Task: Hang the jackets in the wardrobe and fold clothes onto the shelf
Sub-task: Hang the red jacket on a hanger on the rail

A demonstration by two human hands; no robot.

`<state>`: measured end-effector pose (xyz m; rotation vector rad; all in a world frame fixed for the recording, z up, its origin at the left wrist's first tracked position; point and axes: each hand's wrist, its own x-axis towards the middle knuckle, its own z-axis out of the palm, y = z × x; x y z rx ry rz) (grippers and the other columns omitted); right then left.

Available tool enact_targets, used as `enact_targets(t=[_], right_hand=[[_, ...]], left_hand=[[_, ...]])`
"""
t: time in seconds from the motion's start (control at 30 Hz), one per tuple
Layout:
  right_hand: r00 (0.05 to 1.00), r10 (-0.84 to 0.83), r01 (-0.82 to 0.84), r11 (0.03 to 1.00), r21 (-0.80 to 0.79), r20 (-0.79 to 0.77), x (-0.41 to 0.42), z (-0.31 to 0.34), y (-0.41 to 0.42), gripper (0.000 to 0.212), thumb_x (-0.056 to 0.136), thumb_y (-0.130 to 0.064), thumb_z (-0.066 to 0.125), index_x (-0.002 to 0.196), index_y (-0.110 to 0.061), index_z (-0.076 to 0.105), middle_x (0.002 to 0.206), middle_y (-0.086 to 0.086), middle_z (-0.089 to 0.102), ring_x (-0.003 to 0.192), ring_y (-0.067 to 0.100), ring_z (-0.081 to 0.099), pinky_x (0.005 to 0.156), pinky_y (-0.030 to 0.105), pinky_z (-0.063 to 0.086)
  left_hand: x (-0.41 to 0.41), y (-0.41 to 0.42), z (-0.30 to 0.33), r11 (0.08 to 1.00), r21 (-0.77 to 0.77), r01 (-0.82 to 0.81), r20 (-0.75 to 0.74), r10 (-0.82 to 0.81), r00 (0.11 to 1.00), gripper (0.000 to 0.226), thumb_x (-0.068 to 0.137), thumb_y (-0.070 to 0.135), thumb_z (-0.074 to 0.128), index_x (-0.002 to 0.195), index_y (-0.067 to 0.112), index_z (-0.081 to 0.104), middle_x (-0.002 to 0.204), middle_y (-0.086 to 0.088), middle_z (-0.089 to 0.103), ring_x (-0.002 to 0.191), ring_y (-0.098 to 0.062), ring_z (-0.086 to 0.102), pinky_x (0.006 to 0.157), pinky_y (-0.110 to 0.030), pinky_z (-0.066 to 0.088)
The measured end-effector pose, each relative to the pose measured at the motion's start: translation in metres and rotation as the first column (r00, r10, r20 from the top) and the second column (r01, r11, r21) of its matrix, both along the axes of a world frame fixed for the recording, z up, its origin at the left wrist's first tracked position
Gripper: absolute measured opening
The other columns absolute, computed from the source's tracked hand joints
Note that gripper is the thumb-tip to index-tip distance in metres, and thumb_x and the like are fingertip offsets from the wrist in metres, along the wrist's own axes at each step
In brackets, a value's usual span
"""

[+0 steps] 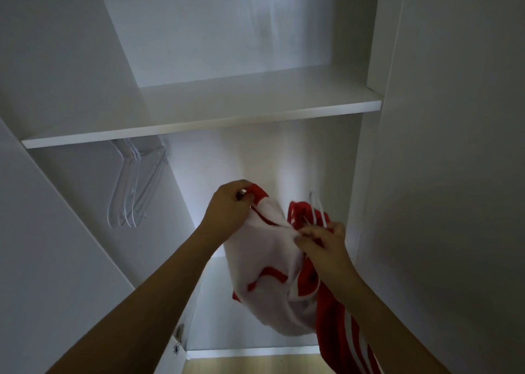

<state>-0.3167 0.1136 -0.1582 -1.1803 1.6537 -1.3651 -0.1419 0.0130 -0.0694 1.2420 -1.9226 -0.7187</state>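
A red and white jacket (270,260) hangs in front of the open wardrobe, below the white shelf (199,117). My left hand (227,208) pinches the jacket's red collar edge near the zipper, at the upper left. My right hand (324,240) grips the jacket's front together with a white hanger (319,211), whose hook sticks up above my fingers. The red sleeve with white stripes (349,334) drops down under my right forearm. Most of the hanger is hidden inside the jacket.
Several clear empty hangers (133,191) hang under the shelf at the left. White wardrobe walls close in on both sides. A door hinge (178,339) shows at the lower left, and wooden floor (250,363) lies below.
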Motion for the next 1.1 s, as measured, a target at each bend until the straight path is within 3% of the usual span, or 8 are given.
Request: enact_targets(t=[0.07, 0.17, 0.3, 0.43, 0.6, 0.73, 0.93, 1.1], right_hand=[[0.98, 0.012, -0.017, 1.0, 0.023, 0.197, -0.007, -0.003, 0.001, 0.011, 0.089, -0.029, 0.067, 0.086, -0.036, 0.075, 0.118, -0.009, 0.042, 0.097, 0.002, 0.057, 0.083, 0.011, 0.046], [0.957, -0.004, -0.011, 0.999, 0.048, 0.292, -0.013, -0.001, -0.003, 0.021, 0.088, -0.022, 0.069, 0.103, -0.036, 0.074, 0.128, 0.005, 0.047, 0.111, 0.022, 0.058, 0.098, 0.033, 0.05], [0.961, 0.078, -0.081, 0.997, -0.001, 0.266, 0.001, 0.019, -0.009, 0.039, 0.084, -0.026, 0.074, 0.105, -0.057, 0.064, 0.115, -0.01, 0.034, 0.106, 0.01, 0.049, 0.07, 0.008, 0.05], [0.974, 0.182, -0.176, 0.983, -0.059, 0.134, 0.014, 0.031, -0.017, 0.045, 0.081, -0.028, 0.077, 0.106, -0.059, 0.058, 0.111, -0.016, 0.029, 0.106, 0.002, 0.045, 0.075, 0.0, 0.044], [0.992, 0.107, -0.102, 0.992, -0.067, 0.064, 0.022, 0.038, -0.026, 0.009, 0.086, -0.033, 0.071, 0.093, -0.031, 0.065, 0.107, -0.016, 0.031, 0.099, 0.0, 0.046, 0.073, 0.003, 0.043], [0.972, 0.068, -0.057, 0.997, -0.056, 0.223, 0.015, 0.041, -0.021, 0.035, 0.09, -0.045, 0.06, 0.108, -0.015, 0.06, 0.112, -0.007, 0.042, 0.102, 0.007, 0.055, 0.096, 0.026, 0.047], [0.979, 0.046, -0.031, 0.996, -0.08, 0.198, 0.01, 0.039, -0.003, 0.023, 0.095, -0.039, 0.055, 0.089, -0.019, 0.063, 0.116, -0.003, 0.044, 0.106, 0.01, 0.056, 0.1, 0.03, 0.046], [0.984, -0.052, 0.072, 0.992, -0.108, 0.172, 0.015, 0.041, 0.002, 0.016, 0.098, -0.031, 0.053, 0.092, -0.021, 0.065, 0.119, -0.001, 0.042, 0.107, 0.009, 0.054, 0.103, 0.031, 0.045]], left_hand=[[0.005, -0.005, 0.012, 0.968, -0.183, 0.171, 0.275, -0.116, 0.954, 0.023, 0.094, 0.006, 0.055, 0.104, 0.02, 0.071, 0.089, 0.006, 0.059, 0.084, -0.013, 0.057, 0.077, -0.023, 0.044], [0.011, -0.01, 0.036, 0.851, -0.187, 0.491, 0.617, -0.287, 0.733, 0.024, 0.096, 0.008, 0.053, 0.109, 0.021, 0.069, 0.086, 0.011, 0.046, 0.078, -0.011, 0.054, 0.073, -0.023, 0.045], [0.006, -0.005, 0.058, 0.791, -0.171, 0.588, 0.722, -0.306, 0.621, 0.027, 0.096, 0.008, 0.052, 0.107, 0.026, 0.07, 0.087, 0.009, 0.045, 0.077, -0.014, 0.055, 0.073, -0.032, 0.05], [0.004, 0.001, 0.062, 0.771, -0.218, 0.599, 0.663, -0.333, 0.671, 0.023, 0.097, 0.009, 0.053, 0.109, 0.02, 0.069, 0.087, 0.01, 0.046, 0.078, -0.01, 0.055, 0.072, -0.026, 0.047], [0.009, 0.005, 0.053, 0.859, -0.18, 0.48, 0.521, -0.33, 0.787, 0.016, 0.099, 0.014, 0.052, 0.105, 0.02, 0.065, 0.088, 0.01, 0.056, 0.081, -0.003, 0.055, 0.073, -0.016, 0.044], [0.02, 0.011, 0.036, 0.974, 0.144, 0.176, 0.075, -0.188, 0.979, 0.017, 0.1, 0.015, 0.046, 0.088, 0.017, 0.058, 0.079, 0.003, 0.057, 0.071, -0.005, 0.053, 0.068, -0.02, 0.042], [0.02, 0.028, 0.019, 0.94, 0.324, 0.104, -0.106, -0.073, 0.992, 0.014, 0.102, 0.025, 0.048, 0.116, 0.021, 0.047, 0.108, -0.006, 0.062, 0.095, -0.022, 0.06, 0.082, -0.03, 0.053], [0.009, 0.045, 0.014, 0.921, 0.353, 0.166, -0.178, -0.108, 0.978, 0.015, 0.097, 0.026, 0.053, 0.093, 0.016, 0.065, 0.081, 0.006, 0.064, 0.079, -0.011, 0.059, 0.069, -0.023, 0.047]])
